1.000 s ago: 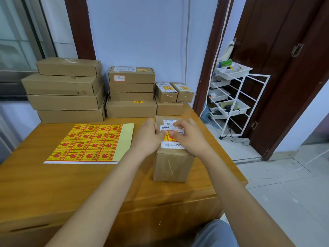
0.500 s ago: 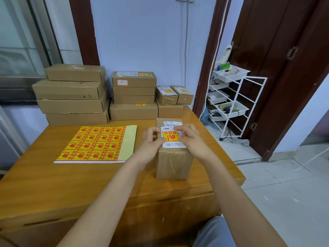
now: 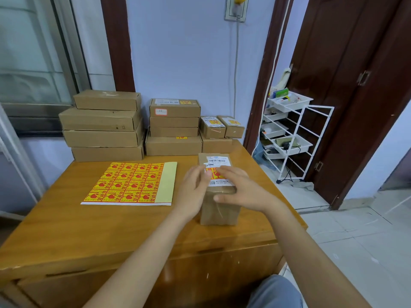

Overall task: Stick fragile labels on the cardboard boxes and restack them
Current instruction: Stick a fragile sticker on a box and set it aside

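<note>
Both hands, left (image 3: 195,187) and right (image 3: 239,188), flat on box (image 3: 219,207) label (image 3: 212,173).

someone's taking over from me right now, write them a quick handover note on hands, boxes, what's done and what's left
Left hand: open, fingers at the left edge of the front box.
Right hand: open, flat on that box's top, over the fragile label.
Label sheet lies on the table, left of the box; stacks sit at the back.
Done: label is on this box; two small boxes at the back carry labels.
Left: restack this box; the big stack shows no labels.
</note>
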Demonstrator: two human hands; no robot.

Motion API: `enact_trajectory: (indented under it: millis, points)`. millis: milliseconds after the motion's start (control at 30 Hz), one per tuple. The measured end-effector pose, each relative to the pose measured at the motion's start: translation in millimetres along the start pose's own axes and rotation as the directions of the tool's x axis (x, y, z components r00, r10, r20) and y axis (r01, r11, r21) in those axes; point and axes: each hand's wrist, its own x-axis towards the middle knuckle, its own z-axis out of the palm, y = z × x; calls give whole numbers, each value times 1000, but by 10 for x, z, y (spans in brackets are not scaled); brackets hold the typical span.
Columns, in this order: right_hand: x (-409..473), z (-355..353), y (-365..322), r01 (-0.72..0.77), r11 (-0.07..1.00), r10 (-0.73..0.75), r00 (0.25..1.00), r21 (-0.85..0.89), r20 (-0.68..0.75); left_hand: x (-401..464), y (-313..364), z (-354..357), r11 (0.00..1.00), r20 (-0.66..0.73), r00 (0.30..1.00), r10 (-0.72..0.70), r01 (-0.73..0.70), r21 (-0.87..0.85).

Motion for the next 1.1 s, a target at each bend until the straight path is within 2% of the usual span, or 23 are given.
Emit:
enact_trajectory:
  millis: [100,200,367,500,733,933,1033,1100]
  points:
    - [30,23,61,17,998,-16,1000,-58,11,-94,9,-47,934,214,970,118,-182,309]
    - [121,54,141,10,998,-9,1000,-63,13,-15,-52,-52,860,248,959,141,-243,450]
    - [443,95,287,-6,999,4,999,-34,-52,428,-253,-75,835,286,949,132,-262,484]
    - [776,76,422,5,1000,-4,998,14,-65,760,-404,-99,770,332,935,122,-300,563]
    - [1303,31,594,1,1000,0,999,20,-45,1212,-555,-59,760,272,958,85,-239,604]
    - [1542,-36,642,-24,999,25,1000,-31,13,1468,-492,-45,666,244,969,35,-205,717]
    - [1573,-119,582,-41,992,49,997,-123,62,1538,-461,-32,676,231,973,-5,-167,718]
    - [1595,-192,534,-67,978,88,991,-200,99,1580,-423,-52,746,244,969,-52,-125,654]
